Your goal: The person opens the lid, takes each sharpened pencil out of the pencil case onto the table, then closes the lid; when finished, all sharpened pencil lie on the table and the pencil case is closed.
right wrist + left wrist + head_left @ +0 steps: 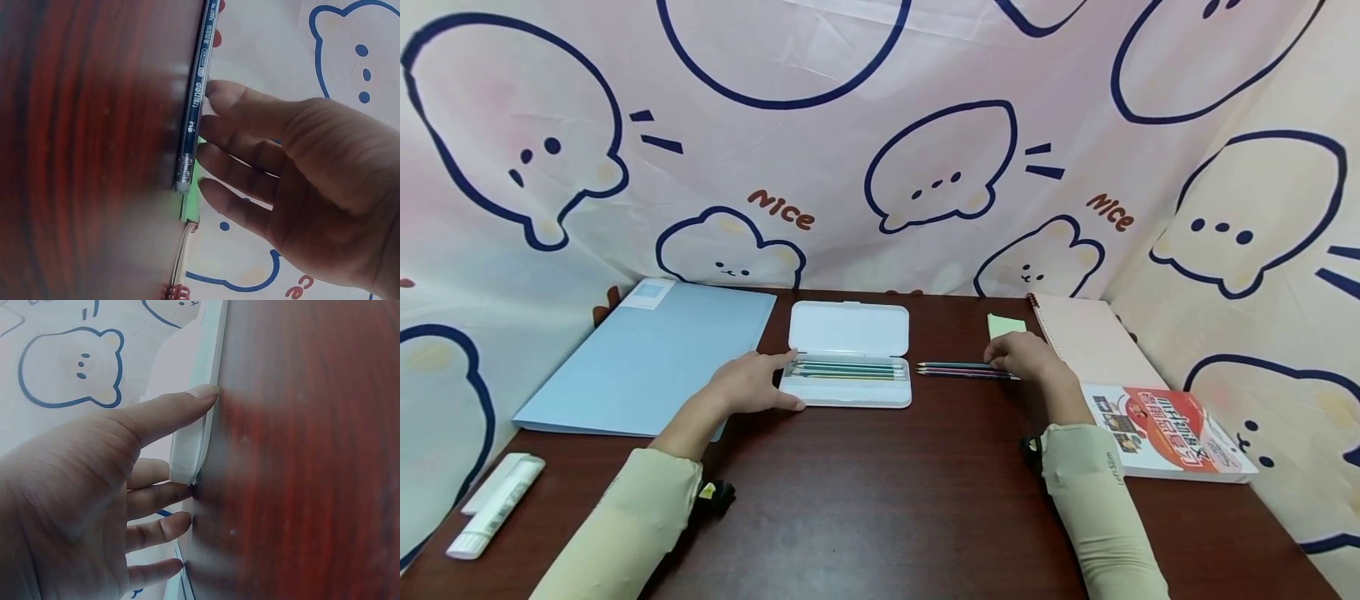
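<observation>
A white pencil case (850, 402) lies with its lid (850, 327) raised, and several pencils (850, 368) rest in its tray. My left hand (748, 383) holds the case's left end, thumb on the near edge and index finger towards the back corner. In the left wrist view that thumb touches the case's edge (190, 447). To the case's right, a few loose pencils (964, 372) lie side by side on the table. My right hand (1022, 357) is at their right end, fingers slightly bent. A dark blue pencil (195, 100) hides its fingertips, so contact is unclear.
Left of the case lies a large blue folder (655, 358). A white tube (497, 504) sits at the near left. Behind my right hand are green sticky notes (1004, 325). A spiral notebook (1097, 340) and a book (1172, 433) lie at the right. Patterned cloth (835, 167) surrounds the table.
</observation>
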A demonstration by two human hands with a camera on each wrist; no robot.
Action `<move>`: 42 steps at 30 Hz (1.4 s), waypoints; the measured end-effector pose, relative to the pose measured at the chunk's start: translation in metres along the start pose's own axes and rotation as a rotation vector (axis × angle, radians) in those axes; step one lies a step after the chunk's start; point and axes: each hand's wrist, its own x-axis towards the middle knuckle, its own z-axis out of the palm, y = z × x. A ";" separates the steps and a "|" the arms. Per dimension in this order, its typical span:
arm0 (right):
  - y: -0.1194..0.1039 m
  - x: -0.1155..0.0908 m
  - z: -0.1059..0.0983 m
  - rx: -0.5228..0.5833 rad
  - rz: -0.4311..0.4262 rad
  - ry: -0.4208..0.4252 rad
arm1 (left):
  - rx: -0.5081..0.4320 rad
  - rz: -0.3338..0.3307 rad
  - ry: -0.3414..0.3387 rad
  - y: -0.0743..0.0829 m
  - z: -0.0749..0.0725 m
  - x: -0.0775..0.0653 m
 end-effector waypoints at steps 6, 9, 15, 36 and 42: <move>-0.005 0.002 0.001 0.008 -0.032 -0.029 | -0.006 -0.002 -0.002 0.001 0.000 0.000; -0.008 0.002 0.000 0.002 -0.041 -0.038 | -0.010 -0.004 0.000 0.002 -0.001 -0.001; -0.013 0.002 -0.001 -0.001 -0.051 -0.064 | -0.008 0.006 0.002 0.001 -0.001 -0.002; -0.037 0.000 0.003 -0.025 -0.154 -0.112 | 0.005 -0.005 0.007 -0.001 0.001 0.000; -0.035 -0.002 0.002 -0.020 -0.133 -0.118 | 0.007 -0.007 0.002 -0.002 0.000 0.002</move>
